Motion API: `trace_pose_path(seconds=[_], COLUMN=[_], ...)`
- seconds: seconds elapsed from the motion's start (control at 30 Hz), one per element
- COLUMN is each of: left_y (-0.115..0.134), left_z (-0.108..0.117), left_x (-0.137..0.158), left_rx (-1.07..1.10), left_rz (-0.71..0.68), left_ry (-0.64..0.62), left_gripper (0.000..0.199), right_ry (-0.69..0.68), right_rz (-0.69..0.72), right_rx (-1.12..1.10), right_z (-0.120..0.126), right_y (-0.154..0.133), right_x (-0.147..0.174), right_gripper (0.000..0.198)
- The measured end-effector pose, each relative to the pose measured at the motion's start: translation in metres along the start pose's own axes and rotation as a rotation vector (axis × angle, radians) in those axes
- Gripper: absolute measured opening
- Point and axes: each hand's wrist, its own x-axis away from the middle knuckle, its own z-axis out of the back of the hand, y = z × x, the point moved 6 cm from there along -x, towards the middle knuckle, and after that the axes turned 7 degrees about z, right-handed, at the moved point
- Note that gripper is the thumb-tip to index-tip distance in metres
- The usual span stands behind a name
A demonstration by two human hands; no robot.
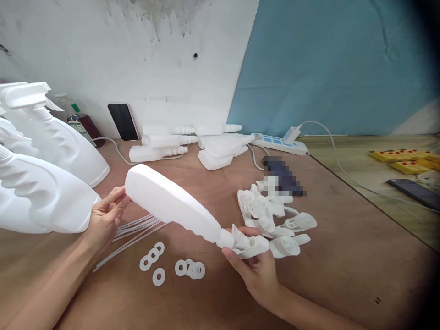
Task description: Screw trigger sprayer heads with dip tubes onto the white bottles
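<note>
A white spray bottle (168,197) is held on its side above the table, its base toward the left. My left hand (107,211) pinches the base with thumb and fingers. My right hand (258,271) is closed around the white trigger spray head (250,245), which sits on the bottle's neck; some fingers are hidden behind it. Below the bottle lie several flat white washers (158,276) and thin white tubes (130,236). Just beyond my right hand is a pile of loose trigger heads (268,220).
Several bottles with trigger heads (51,197) stand at the left. More bottles without heads (220,149) lie by the wall, near a phone (123,121), a dark red bottle (85,126) and a power strip (280,144). A cable (338,158) crosses to yellow pieces (409,160) at right.
</note>
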Motion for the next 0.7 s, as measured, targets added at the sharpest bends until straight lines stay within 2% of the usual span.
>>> trace_pose_path(seconds=[0.17,0.3,0.43,0.57,0.7], left_y=[0.005,0.003,-0.001,0.001,0.003], left_z=[-0.014,-0.013,-0.010,-0.009,-0.007], left_x=[0.005,0.008,0.009,0.009,0.008], left_rx=[0.157,0.268,0.231,0.183,0.130], left_rz=[0.031,0.113,0.178,0.193,0.185], left_ry=[-0.118,-0.098,-0.134,-0.134,-0.081], left_gripper=[0.012,0.021,0.036,0.032,0.027], right_ry=[-0.013,-0.027,-0.038,-0.028,-0.019], right_rz=[0.026,0.057,0.095,0.117,0.098], right_rx=[0.016,0.007,0.008,0.020,0.029], right_z=[0.000,-0.001,-0.002,-0.001,0.000], right_y=[-0.002,-0.005,-0.010,-0.010,-0.007], right_x=[0.001,0.000,-0.001,-0.001,0.000], right_gripper=[0.027,0.028,0.028,0.029,0.029])
